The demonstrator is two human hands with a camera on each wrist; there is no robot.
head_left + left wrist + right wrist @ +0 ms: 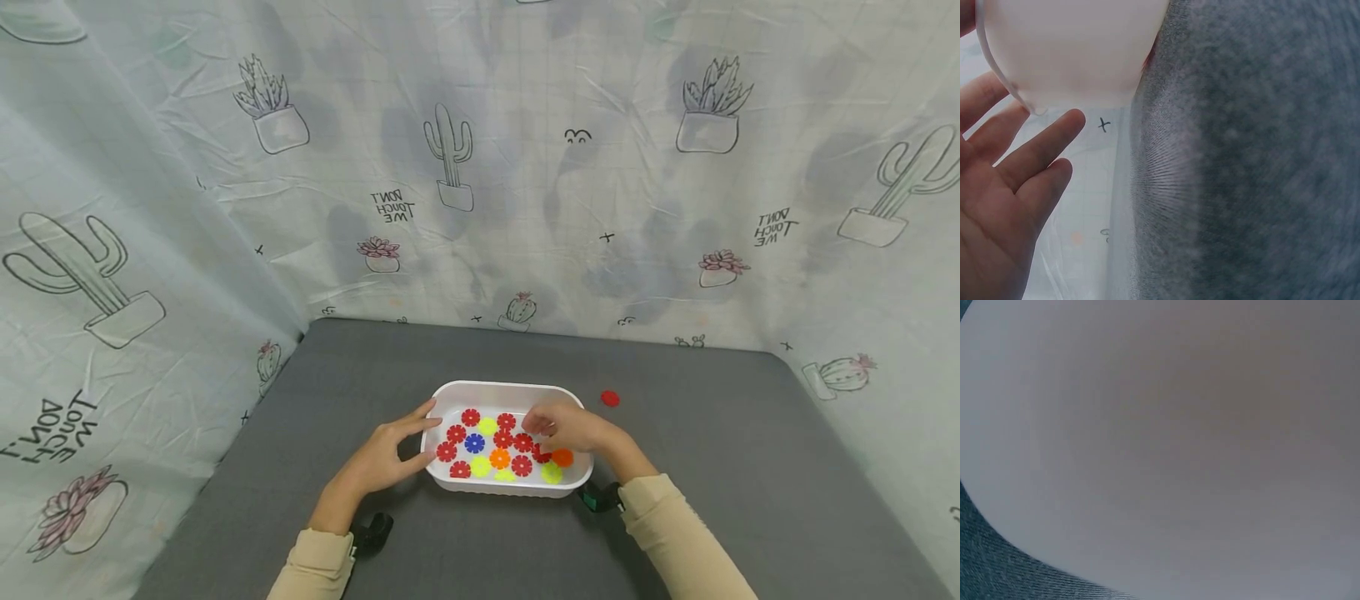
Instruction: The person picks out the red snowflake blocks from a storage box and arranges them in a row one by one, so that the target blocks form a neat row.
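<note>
**A:** Start from the white tub (pixel 510 392). It sits on the grey surface (pixel 750 467) right in front of you, its long axis running left to right, and its floor is covered with flat gear-shaped discs (pixel 491 446): mostly red, a few yellow, some orange, one blue.

**B:** And which of my hands is closer to those discs?

**A:** Your right hand (pixel 570 429). It reaches in over the tub's right half, knuckles up, with the fingertips pointing left and down onto the discs near the middle. The discs lie directly under that grip, not off to one side.

**B:** Is it pinching one?

**A:** I cannot tell. The fingers curl downward and hide their own tips, and the right wrist view shows only the tub's blurred white wall (pixel 1160 437).

**B:** My left hand?

**A:** Your left hand (pixel 390 454) is outside the tub, at its left short end, spread and relaxed. The fingers lie straight against the wall and rim; the left wrist view shows the open palm and fingers (pixel 1029 156) beside the tub's lip (pixel 997 75). It holds nothing.

**B:** Anything else out there?

**A:** One red disc (pixel 610 398) lies alone on the surface, just beyond the tub's far right corner, nearer your right hand.
</note>
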